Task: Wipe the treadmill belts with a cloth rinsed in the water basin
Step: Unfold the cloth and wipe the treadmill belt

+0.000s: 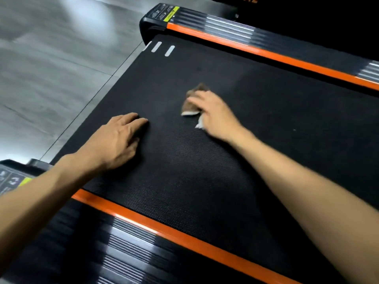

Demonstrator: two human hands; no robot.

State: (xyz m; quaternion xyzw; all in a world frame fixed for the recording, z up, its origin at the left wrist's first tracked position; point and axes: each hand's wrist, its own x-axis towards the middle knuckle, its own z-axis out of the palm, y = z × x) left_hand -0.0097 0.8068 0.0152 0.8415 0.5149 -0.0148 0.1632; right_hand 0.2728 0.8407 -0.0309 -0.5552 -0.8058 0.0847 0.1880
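the sticker on the far end cap of the treadmill carries small icons and a yellow-green strip, but its print is too blurred to read; a second label on the near end cap at the lower left is just as unreadable, and orange lettering at the top edge is cut off. three short white dashes mark the black belt near its far left corner. orange strips run along both sides of the belt, with ribbed black and silver side rails outside them. the cloth, brown with a white edge, lies on the middle of the belt under the right hand, which presses it down with fingers bent over it, the cloth showing ahead of and left of the fingers. the right forearm stretches in from the lower right. the left hand rests flat on the belt, well apart from the cloth to its left, fingers straight and together, holding nothing, its arm coming in from the lower left. grey floor lies beyond the treadmill.
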